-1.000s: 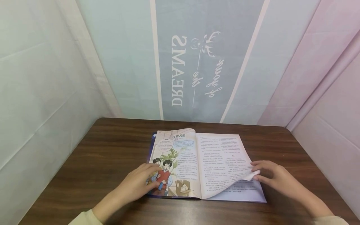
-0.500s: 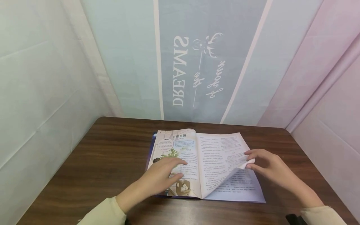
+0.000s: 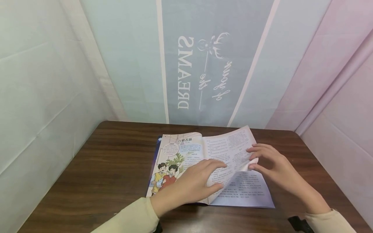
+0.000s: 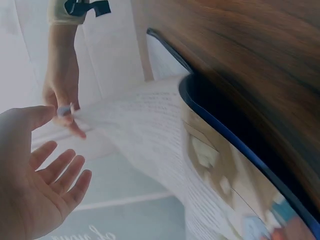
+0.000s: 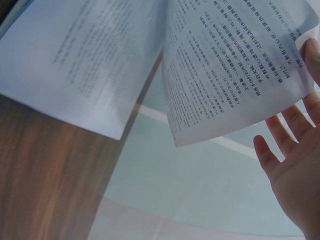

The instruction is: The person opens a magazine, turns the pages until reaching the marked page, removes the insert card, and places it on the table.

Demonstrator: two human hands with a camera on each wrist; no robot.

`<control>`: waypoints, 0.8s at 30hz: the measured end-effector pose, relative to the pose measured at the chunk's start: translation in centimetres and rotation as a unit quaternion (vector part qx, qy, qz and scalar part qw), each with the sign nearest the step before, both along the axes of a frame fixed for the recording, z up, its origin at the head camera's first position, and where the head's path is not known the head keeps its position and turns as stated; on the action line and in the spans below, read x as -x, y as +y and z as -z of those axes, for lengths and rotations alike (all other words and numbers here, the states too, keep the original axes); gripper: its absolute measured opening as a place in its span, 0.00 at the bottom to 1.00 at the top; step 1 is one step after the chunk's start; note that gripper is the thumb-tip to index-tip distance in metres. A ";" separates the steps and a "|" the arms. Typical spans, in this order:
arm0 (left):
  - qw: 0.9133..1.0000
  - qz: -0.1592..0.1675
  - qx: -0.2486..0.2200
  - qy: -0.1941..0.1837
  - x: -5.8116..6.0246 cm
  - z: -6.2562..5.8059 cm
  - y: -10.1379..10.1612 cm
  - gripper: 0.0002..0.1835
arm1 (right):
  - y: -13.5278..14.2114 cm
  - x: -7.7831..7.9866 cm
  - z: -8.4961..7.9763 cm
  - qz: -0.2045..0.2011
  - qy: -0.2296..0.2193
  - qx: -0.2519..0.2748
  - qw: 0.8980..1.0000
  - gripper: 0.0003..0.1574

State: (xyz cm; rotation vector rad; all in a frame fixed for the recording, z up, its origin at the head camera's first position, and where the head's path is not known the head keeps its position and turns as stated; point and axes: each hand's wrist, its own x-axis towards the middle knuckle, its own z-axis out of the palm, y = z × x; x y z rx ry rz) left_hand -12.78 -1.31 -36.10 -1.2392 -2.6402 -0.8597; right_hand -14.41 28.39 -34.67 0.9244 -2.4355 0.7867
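Observation:
An open magazine point(image 3: 189, 145) lies on the table, an illustrated page on its left side and printed text on its right. My right hand point(image 3: 272, 165) pinches the outer edge of the right-hand page point(image 3: 230, 145), which is lifted and curves up off the sheet beneath. In the right wrist view, that raised page point(image 5: 235, 65) bends at the thumb, apart from the lower page point(image 5: 85, 65). My left hand point(image 3: 195, 181) hovers over the magazine's middle, fingers spread and holding nothing. The left wrist view shows the left hand point(image 4: 40, 185) with its palm turned toward the lifted page.
The brown wooden table point(image 3: 110, 168) extends around the magazine. Behind it hangs a pale blue-grey curtain point(image 3: 140, 64) with printed lettering. White cloth walls point(image 3: 38, 81) stand at both sides.
My left hand has moved right, from the left page's edge to over the magazine's middle. The right hand has lifted the page higher and drawn it inward, to the left.

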 end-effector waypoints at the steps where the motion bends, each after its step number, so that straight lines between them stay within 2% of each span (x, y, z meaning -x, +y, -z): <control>1: 1.000 0.001 -0.001 -0.002 0.0 -0.1 0.4 0.29 | -0.2 0.0 -0.2 0.000 0.002 -0.003 1.000 0.31; 4: 1.000 0.004 -0.002 -0.005 0.0 -0.6 1.3 0.29 | -0.6 0.0 -0.5 -0.003 0.004 -0.006 1.000 0.31; 9: 0.999 0.012 -0.030 0.016 0.1 -0.8 2.5 0.28 | -1.2 0.1 -0.8 -0.007 0.007 -0.009 1.000 0.31; 18: 0.995 -0.004 -0.092 0.041 0.7 -0.6 3.9 0.18 | -1.7 0.2 -1.3 -0.012 0.012 -0.011 1.000 0.25; 24: 0.994 0.003 -0.100 0.049 0.8 -0.5 4.2 0.20 | -1.8 0.0 -1.5 -0.008 0.012 -0.008 1.000 0.28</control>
